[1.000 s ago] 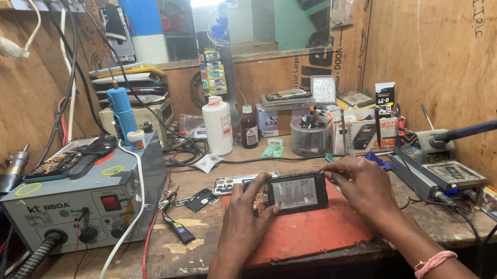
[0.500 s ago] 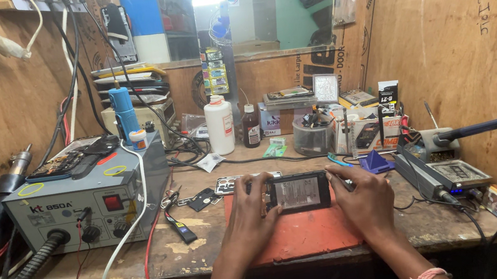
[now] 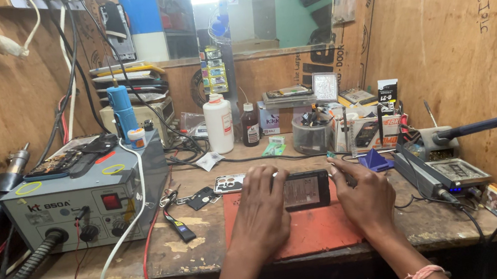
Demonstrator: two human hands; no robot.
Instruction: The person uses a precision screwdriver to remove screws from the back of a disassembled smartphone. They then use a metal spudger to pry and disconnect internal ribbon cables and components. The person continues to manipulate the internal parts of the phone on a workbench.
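A dark smartphone lies flat and sideways on a red work mat at the middle of the wooden bench. My left hand rests over the phone's left end, fingers curled onto it. My right hand holds the phone's right end with fingertips at its edge. Both hands grip the phone between them. A second phone, or a phone back cover with camera cut-outs, lies just behind my left hand.
A grey hot-air rework station with hoses stands at the left. A white bottle, a brown bottle, a clear tub of tools and boxes line the back. A soldering station sits right. A blue wedge lies beside my right hand.
Both hands and the phone have stayed on the mat. My right hand has closed in onto the phone's right end, and the view has tilted slightly.
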